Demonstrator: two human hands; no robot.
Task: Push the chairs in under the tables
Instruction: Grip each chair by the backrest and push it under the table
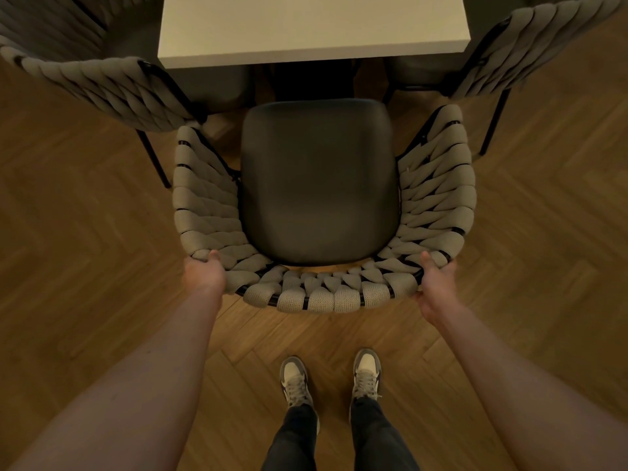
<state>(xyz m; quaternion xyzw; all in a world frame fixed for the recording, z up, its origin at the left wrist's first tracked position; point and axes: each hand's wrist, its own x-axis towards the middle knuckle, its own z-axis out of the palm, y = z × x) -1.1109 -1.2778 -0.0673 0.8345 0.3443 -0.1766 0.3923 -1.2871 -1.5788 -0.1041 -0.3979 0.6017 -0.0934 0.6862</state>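
Both hands, left [204, 274] & right [436, 282], grip chair [319, 185] backrest; seat front faces table [312, 25].

Standing at the end of a white table [314, 25], I grip the woven back rim of a chair [319, 185] with both hands: my left hand [204, 271] on the rim's left curve, my right hand [435, 280] on its right, thumbs over the top. The dark seat's front edge lies just short of the tabletop. Two matching chairs [98, 86] flank the table on herringbone wood floor [74, 266]; my sneakers [295, 379] point forward.
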